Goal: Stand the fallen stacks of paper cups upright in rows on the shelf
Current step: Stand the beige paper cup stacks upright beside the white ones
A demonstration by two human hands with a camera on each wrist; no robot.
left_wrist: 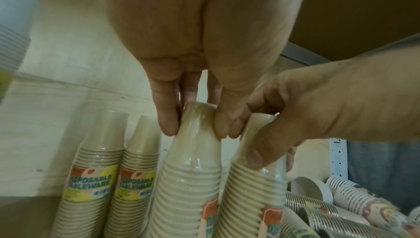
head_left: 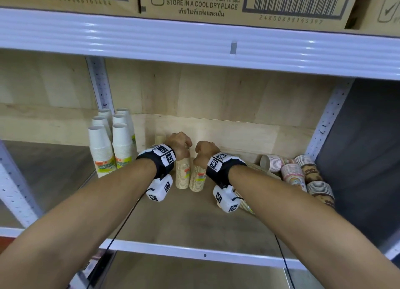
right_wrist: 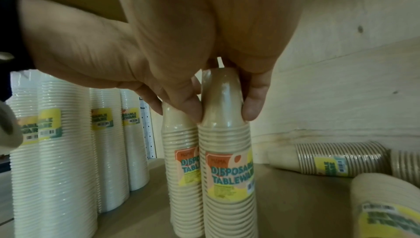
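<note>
Two wrapped stacks of beige paper cups stand upright side by side mid-shelf. My left hand [head_left: 184, 148] [left_wrist: 195, 130] pinches the top of the left beige stack [head_left: 183, 176] [left_wrist: 188, 179] [right_wrist: 179, 161]. My right hand [head_left: 202, 156] [right_wrist: 221, 114] grips the top of the right beige stack [head_left: 198, 179] [right_wrist: 227, 170] [left_wrist: 254, 188]. Two more beige stacks [left_wrist: 97, 179] stand behind them. Several white stacks [head_left: 101, 150] [right_wrist: 63, 143] stand in rows at the left. Fallen stacks [head_left: 296, 174] [right_wrist: 329, 159] [left_wrist: 354, 204] lie on their sides at the right.
The wooden shelf board [head_left: 194, 219] has bare room in front of the stacks. A white shelf beam [head_left: 194, 42] with cardboard cartons [head_left: 194, 0] on it hangs overhead. White perforated uprights [head_left: 100, 83] [head_left: 329, 119] flank the bay.
</note>
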